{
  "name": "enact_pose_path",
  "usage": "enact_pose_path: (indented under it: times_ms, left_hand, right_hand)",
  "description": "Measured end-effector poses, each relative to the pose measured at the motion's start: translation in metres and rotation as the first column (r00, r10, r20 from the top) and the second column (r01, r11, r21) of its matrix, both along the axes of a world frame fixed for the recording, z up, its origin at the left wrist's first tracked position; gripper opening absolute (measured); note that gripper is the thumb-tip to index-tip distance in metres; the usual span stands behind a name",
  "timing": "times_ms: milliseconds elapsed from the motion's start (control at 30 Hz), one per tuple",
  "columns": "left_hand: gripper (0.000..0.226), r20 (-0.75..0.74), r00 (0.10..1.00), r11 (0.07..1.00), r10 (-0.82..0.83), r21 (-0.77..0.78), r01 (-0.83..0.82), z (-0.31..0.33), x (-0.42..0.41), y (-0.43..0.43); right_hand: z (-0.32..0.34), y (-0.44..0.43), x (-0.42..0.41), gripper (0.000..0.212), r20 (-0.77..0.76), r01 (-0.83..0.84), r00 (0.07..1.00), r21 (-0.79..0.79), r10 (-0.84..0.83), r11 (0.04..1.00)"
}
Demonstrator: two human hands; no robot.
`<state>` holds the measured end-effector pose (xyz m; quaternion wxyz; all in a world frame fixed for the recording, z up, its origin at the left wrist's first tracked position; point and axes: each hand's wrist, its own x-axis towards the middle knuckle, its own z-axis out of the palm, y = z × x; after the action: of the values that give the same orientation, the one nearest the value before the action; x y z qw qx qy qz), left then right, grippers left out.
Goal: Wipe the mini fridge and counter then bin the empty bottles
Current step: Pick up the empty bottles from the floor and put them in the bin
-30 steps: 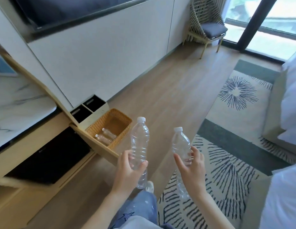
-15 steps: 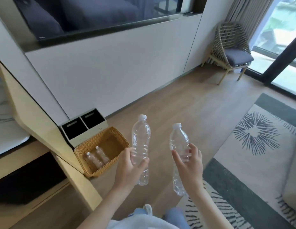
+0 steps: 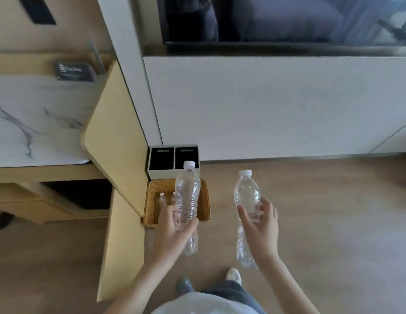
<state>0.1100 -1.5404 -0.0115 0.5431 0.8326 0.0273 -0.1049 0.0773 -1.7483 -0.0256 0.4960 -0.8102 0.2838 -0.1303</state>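
Bottle in left grip now perhaps over basket.

The only print that could be made out was on a dark card at the far edge of the marble table, on the left. It bore a small white emblem on its left side. Beside it, white lettering began "The", then a word starting "Sh". The rest was too blurred to read.
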Motion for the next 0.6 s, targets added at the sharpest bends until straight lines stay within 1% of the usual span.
enact_pose_path:
  times_ms: [100,167,300,367,433,500,600]
  left_hand:
    - [0.035,-0.039,0.986,0.986,0.165,0.013,-0.165,-0.004,0.015,-0.015]
    - [0.028,-0.043,0.974,0.975,0.222,0.033,-0.221,-0.003,0.025,-0.022]
    - [0.028,-0.043,0.942,0.941,0.333,0.077,-0.329,-0.01,0.052,-0.029]
    - [0.035,-0.066,0.933,0.932,0.353,0.112,-0.345,-0.025,0.069,-0.026]
    - [0.047,-0.097,0.924,0.926,0.369,0.125,-0.357,-0.038,0.089,-0.021]
    - [0.046,-0.129,0.926,0.933,0.356,0.104,-0.344,-0.048,0.114,-0.015]
    - [0.045,-0.155,0.947,0.958,0.283,0.095,-0.271,-0.071,0.154,0.003]
  right_hand:
    - [-0.002,-0.025,0.041,0.053,-0.03,-0.146,0.989,0.024,0.146,0.989]
    - [-0.003,-0.036,0.068,0.053,-0.046,-0.225,0.973,0.027,0.226,0.974]
    - [-0.012,-0.037,0.114,0.058,-0.094,-0.319,0.942,0.057,0.323,0.946]
    - [-0.019,-0.031,0.134,0.059,-0.115,-0.337,0.932,0.071,0.343,0.939]
    - [-0.028,-0.02,0.156,0.06,-0.144,-0.347,0.923,0.086,0.356,0.934]
    - [-0.04,-0.007,0.179,0.06,-0.166,-0.34,0.92,0.108,0.354,0.934]
    - [-0.061,0.015,0.213,0.057,-0.187,-0.307,0.927,0.121,0.326,0.944]
